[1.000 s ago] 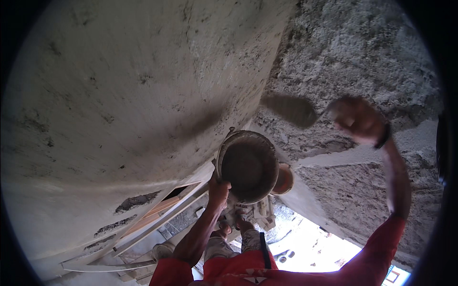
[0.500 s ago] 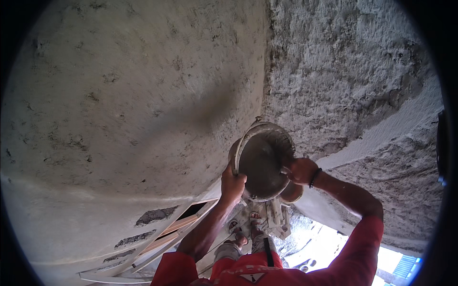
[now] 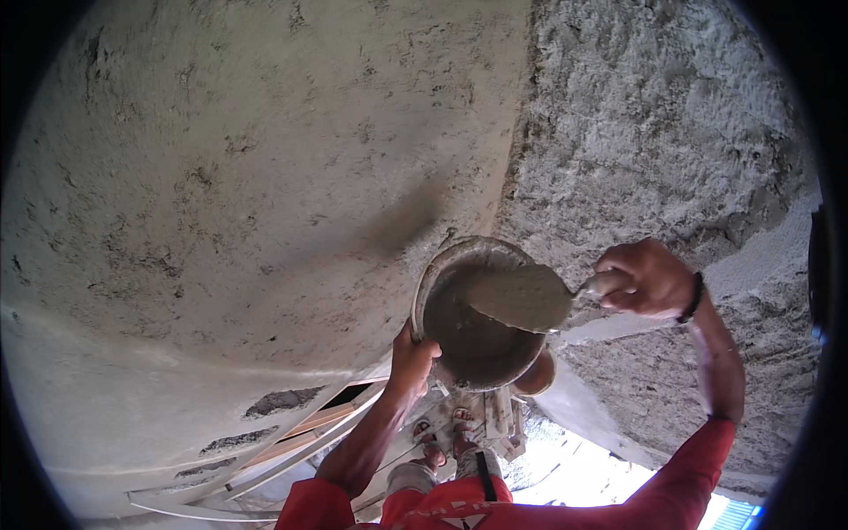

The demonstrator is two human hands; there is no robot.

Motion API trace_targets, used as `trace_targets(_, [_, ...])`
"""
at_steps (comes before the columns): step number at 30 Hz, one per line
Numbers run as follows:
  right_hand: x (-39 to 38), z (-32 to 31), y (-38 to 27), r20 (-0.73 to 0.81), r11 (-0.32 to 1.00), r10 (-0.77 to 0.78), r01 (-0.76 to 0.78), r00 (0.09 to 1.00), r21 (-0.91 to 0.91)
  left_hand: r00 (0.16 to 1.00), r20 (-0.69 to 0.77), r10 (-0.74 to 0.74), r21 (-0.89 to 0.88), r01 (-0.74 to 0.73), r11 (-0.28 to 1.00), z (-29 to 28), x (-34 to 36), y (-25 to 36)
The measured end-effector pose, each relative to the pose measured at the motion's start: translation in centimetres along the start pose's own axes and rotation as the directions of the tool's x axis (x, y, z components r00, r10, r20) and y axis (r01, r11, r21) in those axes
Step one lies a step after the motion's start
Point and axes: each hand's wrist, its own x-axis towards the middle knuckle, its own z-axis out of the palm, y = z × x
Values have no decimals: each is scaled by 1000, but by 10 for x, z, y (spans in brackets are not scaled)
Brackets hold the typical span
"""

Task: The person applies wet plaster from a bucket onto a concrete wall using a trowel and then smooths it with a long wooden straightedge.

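My left hand (image 3: 411, 362) grips the left side of a round, mortar-caked bucket (image 3: 481, 371) with wet grey mortar inside. My right hand (image 3: 649, 278) is closed on the handle of a trowel (image 3: 521, 296), whose pointed blade lies across the bucket's upper right part, covered in grey mortar. A second, reddish round container (image 3: 539, 375) shows partly behind the bucket's lower right.
A smooth, stained plaster wall (image 3: 247, 194) meets a rough cement wall (image 3: 654, 124) at a corner ahead. Below, my sandalled feet (image 3: 461, 421) stand on wooden planks (image 3: 496, 415). Long timber strips (image 3: 309, 437) lie at lower left, and bright daylight shows at lower right.
The trowel went from out beside the bucket down into it half a second ago, and has now risen with mortar on the blade as my right hand moved up and rightward.
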Motion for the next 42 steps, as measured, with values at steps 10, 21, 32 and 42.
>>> trace_targets(10, [107, -128, 7, -237, 888, 326, -383, 915, -255, 995, -75, 69, 53, -65, 996, -14, 12, -64])
trace_targets(21, [-12, -12, -21, -11, 883, 241, -224, 970, -413, 997, 11, 72, 80, -73, 994, 14, -11, 0])
trace_targets(32, [-16, 128, -10, 168, 894, 353, -279, 921, -351, 974, 105, 200, 230, -220, 948, 52, -22, 23])
trace_targets(42, [-39, 111, -12, -19, 978, 207, -207, 978, 0, 998, 57, 35, 115, -41, 992, 36, -33, 33])
